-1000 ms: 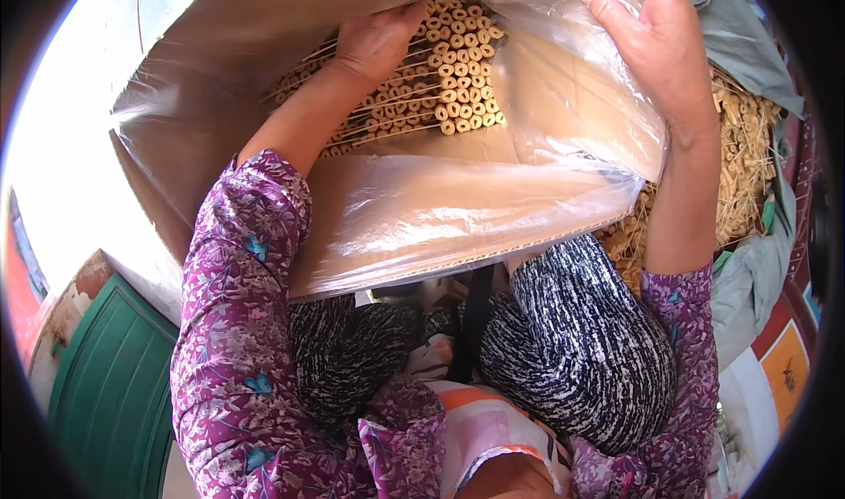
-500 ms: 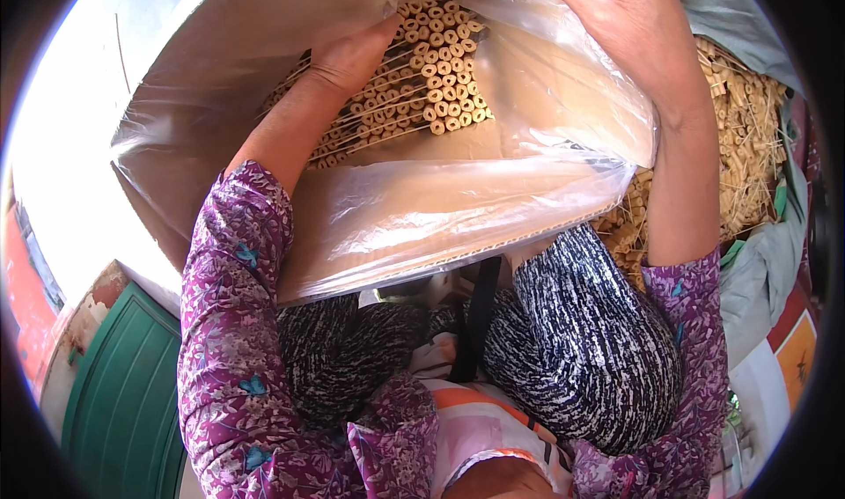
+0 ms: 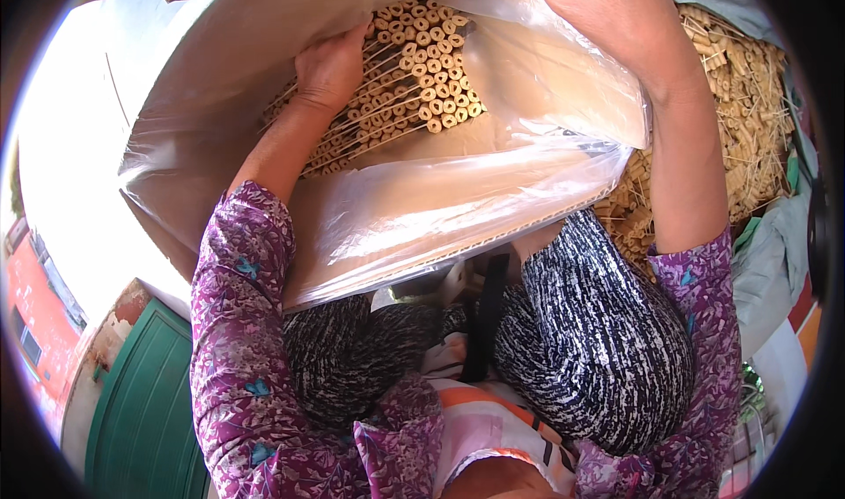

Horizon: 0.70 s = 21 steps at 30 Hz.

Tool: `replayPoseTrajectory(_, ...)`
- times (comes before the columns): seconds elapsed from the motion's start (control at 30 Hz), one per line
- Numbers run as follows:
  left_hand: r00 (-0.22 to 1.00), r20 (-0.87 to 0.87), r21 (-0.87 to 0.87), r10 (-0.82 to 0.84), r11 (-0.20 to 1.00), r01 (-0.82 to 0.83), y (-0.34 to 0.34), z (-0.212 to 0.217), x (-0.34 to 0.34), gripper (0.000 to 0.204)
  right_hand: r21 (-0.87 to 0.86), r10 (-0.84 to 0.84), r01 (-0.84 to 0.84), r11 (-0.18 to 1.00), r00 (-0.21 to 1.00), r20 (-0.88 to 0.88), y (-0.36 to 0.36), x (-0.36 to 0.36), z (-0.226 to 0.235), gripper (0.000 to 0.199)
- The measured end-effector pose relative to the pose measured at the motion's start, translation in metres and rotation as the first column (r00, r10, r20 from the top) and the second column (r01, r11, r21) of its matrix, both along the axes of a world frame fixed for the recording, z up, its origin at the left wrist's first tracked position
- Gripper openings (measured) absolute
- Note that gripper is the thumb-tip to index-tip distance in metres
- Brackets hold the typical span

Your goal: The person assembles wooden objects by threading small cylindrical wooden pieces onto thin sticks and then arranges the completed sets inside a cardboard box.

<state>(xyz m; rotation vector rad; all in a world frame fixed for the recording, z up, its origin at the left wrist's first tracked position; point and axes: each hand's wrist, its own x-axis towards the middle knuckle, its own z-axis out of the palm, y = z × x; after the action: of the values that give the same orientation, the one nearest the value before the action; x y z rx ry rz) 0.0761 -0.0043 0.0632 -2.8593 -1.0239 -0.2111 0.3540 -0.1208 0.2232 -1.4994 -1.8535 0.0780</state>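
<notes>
Inside a cardboard box (image 3: pixel 387 209) lined with a clear plastic liner (image 3: pixel 528 175) lie rows of short, tan, ring-ended pieces on thin sticks (image 3: pixel 444 81). Their hollow round ends face right, while the sticks run toward the left. My left hand (image 3: pixel 330 69) reaches in and lies over the sticks, the back of the hand up; its fingers are mostly hidden. At the far right rim, my right hand (image 3: pixel 598 15) holds the plastic liner, with its fingertips partly cut off by the picture's top edge.
Right of the box, a large heap of similar tan pieces with loose sticks (image 3: pixel 735 121) lies in a grey-green cloth (image 3: pixel 770 261). The box's near edge is over my legs in black-and-white trousers (image 3: pixel 607 341). A green door (image 3: pixel 150 402) stands at the lower left.
My left hand has drawn back slightly to the left and nearer, showing more of the far rows. My right hand stays at the rim, and the whole view has shifted a little.
</notes>
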Motion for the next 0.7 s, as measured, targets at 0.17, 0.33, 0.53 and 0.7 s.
replayPoseTrajectory(0.17, 0.991, 0.06, -0.058, 0.116, 0.992, -0.113, -0.004, 0.003, -0.004, 0.029, 0.034, 0.003, -0.003, 0.999, 1.0, 0.0, -0.001, 0.002, 0.0, 0.044)
replayPoseTrajectory(0.33, 0.984, 0.153, -0.138, 0.096, 0.988, -0.075, -0.005, 0.005, -0.014, 0.029, 0.008, -0.016, 0.016, 1.0, 0.999, 0.045, -0.007, -0.001, 0.008, 0.043)
replayPoseTrajectory(0.53, 0.917, 0.269, -0.26, 0.293, 0.939, -0.224, -0.012, -0.014, -0.006, 0.027, 0.083, 0.022, -0.021, 0.996, 1.0, -0.01, -0.008, -0.002, -0.002, 0.042)
replayPoseTrajectory(0.7, 0.874, 0.245, -0.379, 0.419, 0.871, -0.312, -0.016, -0.012, 0.006, 0.029, -0.046, -0.055, 0.056, 0.997, 0.998, 0.011, -0.006, -0.003, 0.001, 0.042)
